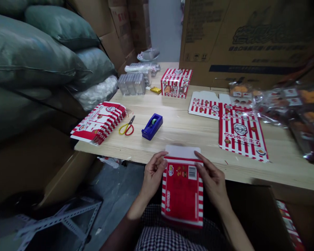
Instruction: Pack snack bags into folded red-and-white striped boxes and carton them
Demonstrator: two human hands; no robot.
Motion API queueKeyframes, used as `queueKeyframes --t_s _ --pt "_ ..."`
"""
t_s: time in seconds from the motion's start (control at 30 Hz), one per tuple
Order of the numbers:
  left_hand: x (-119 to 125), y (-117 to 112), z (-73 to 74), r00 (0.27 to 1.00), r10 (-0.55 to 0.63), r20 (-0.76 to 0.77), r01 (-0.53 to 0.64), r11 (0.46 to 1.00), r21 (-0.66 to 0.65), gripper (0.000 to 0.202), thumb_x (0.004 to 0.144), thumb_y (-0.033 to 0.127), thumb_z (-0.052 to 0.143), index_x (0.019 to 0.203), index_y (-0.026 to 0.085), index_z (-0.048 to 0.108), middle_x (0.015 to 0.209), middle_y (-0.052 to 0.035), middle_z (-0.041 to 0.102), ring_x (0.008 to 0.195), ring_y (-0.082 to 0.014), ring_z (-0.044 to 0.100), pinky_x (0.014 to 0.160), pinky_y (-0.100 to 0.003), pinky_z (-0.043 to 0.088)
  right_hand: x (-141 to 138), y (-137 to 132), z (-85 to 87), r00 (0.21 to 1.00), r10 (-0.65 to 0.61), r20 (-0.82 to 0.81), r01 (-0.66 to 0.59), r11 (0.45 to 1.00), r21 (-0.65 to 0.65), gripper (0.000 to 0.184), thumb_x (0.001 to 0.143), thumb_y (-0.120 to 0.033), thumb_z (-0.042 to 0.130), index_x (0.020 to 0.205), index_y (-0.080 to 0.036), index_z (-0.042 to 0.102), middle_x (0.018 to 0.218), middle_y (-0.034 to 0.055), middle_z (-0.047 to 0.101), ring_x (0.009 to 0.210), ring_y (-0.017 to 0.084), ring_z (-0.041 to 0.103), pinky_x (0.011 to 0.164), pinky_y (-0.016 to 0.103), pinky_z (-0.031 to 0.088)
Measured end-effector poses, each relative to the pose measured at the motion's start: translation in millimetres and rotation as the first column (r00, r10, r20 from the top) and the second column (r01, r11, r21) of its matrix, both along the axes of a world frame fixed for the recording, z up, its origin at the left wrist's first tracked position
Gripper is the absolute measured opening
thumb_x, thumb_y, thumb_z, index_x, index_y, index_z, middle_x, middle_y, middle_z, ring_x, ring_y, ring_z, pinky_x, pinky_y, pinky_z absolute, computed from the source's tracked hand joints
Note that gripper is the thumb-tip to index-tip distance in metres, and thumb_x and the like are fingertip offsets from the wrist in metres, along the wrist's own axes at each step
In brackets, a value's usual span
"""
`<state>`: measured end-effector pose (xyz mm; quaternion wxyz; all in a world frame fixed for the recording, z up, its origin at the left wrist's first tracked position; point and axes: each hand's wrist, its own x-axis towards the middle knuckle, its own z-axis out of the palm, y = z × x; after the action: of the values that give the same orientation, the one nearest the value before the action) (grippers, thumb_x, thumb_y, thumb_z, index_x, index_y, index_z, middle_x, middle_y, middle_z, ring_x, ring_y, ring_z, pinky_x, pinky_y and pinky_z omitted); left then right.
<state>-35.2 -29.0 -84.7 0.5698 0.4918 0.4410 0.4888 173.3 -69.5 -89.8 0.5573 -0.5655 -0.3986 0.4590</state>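
A red-and-white striped carton (182, 195) with a barcode faces up in front of me, over my lap at the table's near edge. Its white end flap (183, 151) sticks out at the top. My left hand (154, 170) grips the upper left corner of the carton between thumb and fingers. On the opposite corner, my right hand (211, 174) holds it in the same way. Beyond the hands lie a blue tape dispenser (152, 127) and scissors (127, 126) with yellow and red handles.
Flat striped cartons (101, 122) are stacked at the table's left. Another unfolded carton (242, 130) lies right, beside bagged toy food (270, 101). At the back stand an assembled box (176, 83), clear plastic trays (132, 83) and a large cardboard box (248, 43). Sacks (34, 45) pile up left.
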Motion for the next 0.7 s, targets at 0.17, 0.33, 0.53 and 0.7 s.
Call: queueKeyframes --t_s 0.17,0.33,0.53,0.7 --pt "-5.5 10.0 -6.3 0.999 -0.049 -0.003 0.049 0.996 -0.068 0.032 0.092 0.044 0.064 0.115 0.021 0.064 0.083 -0.0005 0.069 0.071 -0.0132 0.061 0.067 -0.021 0.047 9.5 19.9 5.8 0.974 0.204 -0.096 -0.204 0.979 0.007 0.048 0.089 -0.049 0.068 0.132 -0.028 0.066 0.089 0.0011 0.075 0.080 0.020 0.069 0.079 0.036 0.058" --pt "-12.3 -2.6 -17.4 0.999 -0.018 -0.027 0.014 0.993 -0.120 0.032 0.094 0.045 0.061 0.116 0.022 0.064 0.096 -0.0028 0.072 0.079 -0.0161 0.064 0.073 -0.024 0.049 -3.8 3.5 -3.1 0.963 0.145 -0.229 -0.143 0.989 0.026 0.041 0.086 -0.045 0.074 0.123 -0.030 0.069 0.115 0.0041 0.075 0.102 0.021 0.069 0.096 0.038 0.054" --pt "-22.1 -6.3 -12.0 0.987 -0.087 -0.135 0.079 0.995 -0.065 0.024 0.093 0.042 0.063 0.099 0.019 0.069 0.088 -0.0018 0.067 0.077 -0.0158 0.059 0.071 -0.023 0.044 0.1 -10.1 -9.4 0.956 0.237 -0.174 -0.252 0.965 -0.074 0.033 0.090 -0.048 0.069 0.116 -0.028 0.075 0.113 0.0043 0.076 0.102 0.023 0.070 0.096 0.040 0.052" --pt "-33.3 1.5 -5.9 0.948 -0.184 -0.260 0.198 0.980 0.026 0.020 0.087 0.036 0.071 0.089 0.016 0.072 0.095 -0.0054 0.067 0.084 -0.0167 0.061 0.075 -0.025 0.045 8.5 -15.1 -17.0 0.950 0.285 -0.127 -0.297 0.951 -0.089 0.030 0.092 -0.045 0.067 0.117 -0.031 0.075 0.132 0.0031 0.068 0.118 0.023 0.063 0.101 0.038 0.048"
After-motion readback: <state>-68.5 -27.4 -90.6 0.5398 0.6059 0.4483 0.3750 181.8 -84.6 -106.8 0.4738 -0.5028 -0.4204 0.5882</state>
